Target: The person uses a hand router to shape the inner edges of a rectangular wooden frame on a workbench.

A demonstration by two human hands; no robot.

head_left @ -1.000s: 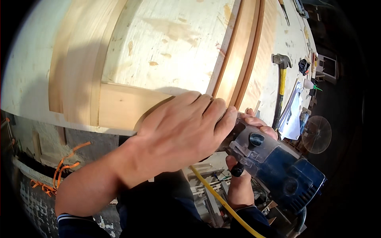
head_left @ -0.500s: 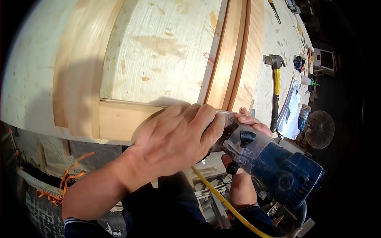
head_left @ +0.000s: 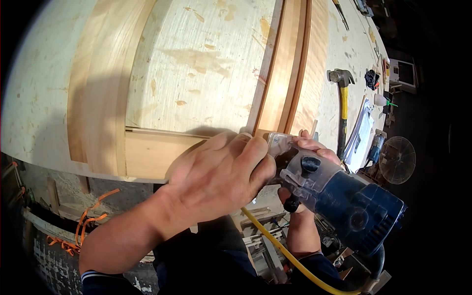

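A trim router [head_left: 351,211] with a blue motor body and a clear plastic base lies tilted on its side at the front edge of the bench. My left hand [head_left: 211,172] is closed, its fingers curled over at the router's base; its fingertips are hidden. Behind the tool, my right hand [head_left: 319,150] grips the clear housing, fingers over the top and thumb below near a black knob. The base sits against the corner of a pale wooden frame [head_left: 155,152], whose grooved right-hand strip [head_left: 280,93] runs away from me. The cutter is hidden.
Right of the frame lies a claw hammer [head_left: 343,108] with a yellow and black handle, beside papers [head_left: 361,130] and another blue tool [head_left: 377,146]. A yellow hose [head_left: 275,250] hangs below the bench. Orange straps [head_left: 83,228] dangle at lower left; a fan [head_left: 397,160] stands right.
The whole view has shifted slightly. The router sits a touch farther right and lower in the picture, with both hands keeping the same hold.
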